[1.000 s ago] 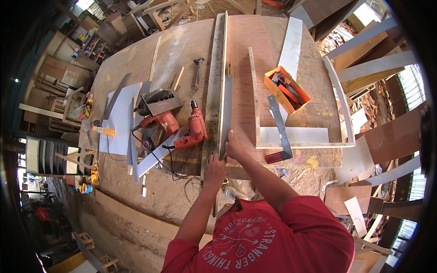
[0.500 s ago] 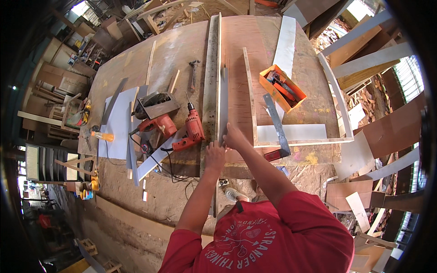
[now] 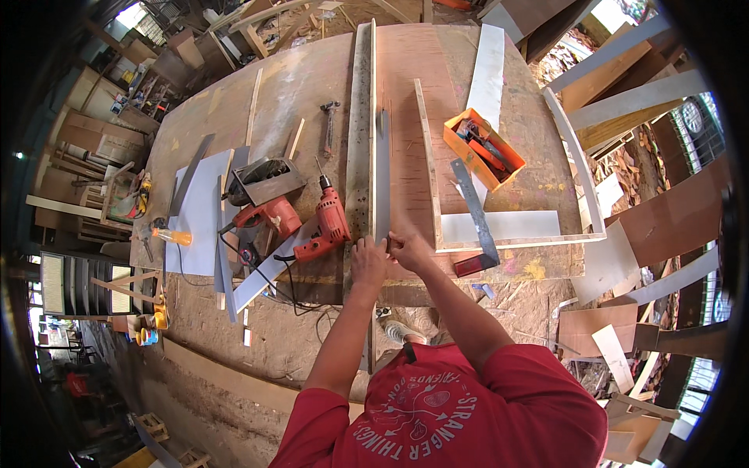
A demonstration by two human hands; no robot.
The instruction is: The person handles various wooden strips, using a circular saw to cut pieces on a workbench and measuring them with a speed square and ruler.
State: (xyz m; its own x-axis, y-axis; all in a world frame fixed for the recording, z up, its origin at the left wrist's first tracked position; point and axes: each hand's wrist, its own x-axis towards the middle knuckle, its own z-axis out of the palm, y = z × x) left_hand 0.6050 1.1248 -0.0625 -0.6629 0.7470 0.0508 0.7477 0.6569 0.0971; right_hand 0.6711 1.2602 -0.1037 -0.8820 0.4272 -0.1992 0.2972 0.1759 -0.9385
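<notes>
A long, narrow board (image 3: 361, 148) with a raised light edge runs lengthwise across the worktable. Along its right side lies a thin grey strip (image 3: 383, 187), over a reddish plywood sheet (image 3: 413, 148). My left hand (image 3: 368, 264) is closed over the near part of the board, fingers curled, its thumb side by the strip. My right hand (image 3: 411, 252) pinches at the strip's near end, close to the left hand. The exact contact under the fingers is hidden. Just left of the board lie a red power drill (image 3: 329, 222) and a red circular saw (image 3: 269, 207).
A hammer (image 3: 330, 129) lies farther back. On the right are an orange tool box (image 3: 484, 148), a metal square (image 3: 473, 203) and a light wooden frame (image 3: 530, 243). An orange-handled tool (image 3: 173, 235) rests on white sheets at the left. Cables hang off the near edge.
My right hand has drawn back toward me along the strip, to the near end. My left hand has stayed nearly in place. The tools have not moved.
</notes>
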